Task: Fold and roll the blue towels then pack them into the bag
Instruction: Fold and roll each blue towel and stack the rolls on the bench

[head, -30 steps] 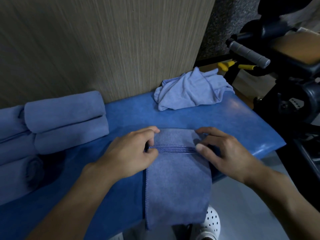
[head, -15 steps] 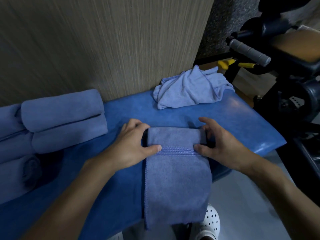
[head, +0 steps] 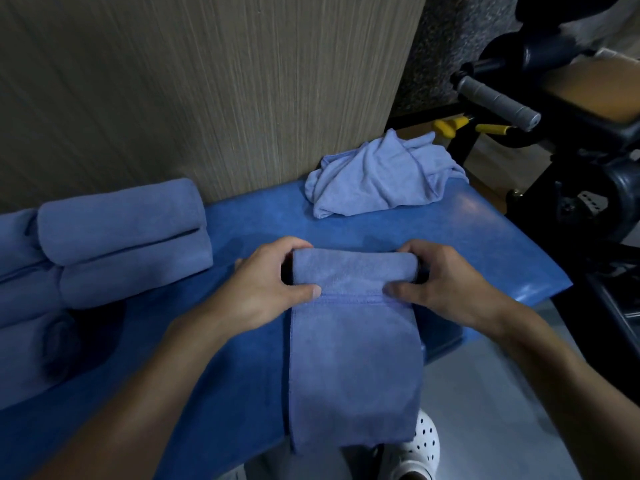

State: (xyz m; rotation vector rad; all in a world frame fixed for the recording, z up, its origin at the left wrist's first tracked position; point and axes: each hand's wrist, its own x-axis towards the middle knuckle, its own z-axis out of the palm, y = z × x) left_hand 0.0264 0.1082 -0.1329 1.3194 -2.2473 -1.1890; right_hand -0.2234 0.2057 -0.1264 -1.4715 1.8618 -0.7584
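Blue bench (head: 485,244), towel roll (head: 353,271) thicker than before

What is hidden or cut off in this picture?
- Bag: nowhere in the head view.
- Fingertips of left hand and right hand: behind the half-rolled towel's ends.
- Rolled towels: cut by the left edge.
- White shoe: partly behind the towel, cut by the bottom edge.

blue bench (head: 485,237), wood panel (head: 207,81), white shoe (head: 420,448)

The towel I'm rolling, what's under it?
The blue bench supports the towel, whose loose end hangs over the near edge above a white shoe. The left hand and right hand grip its roll; the bench surface directly beneath is covered.
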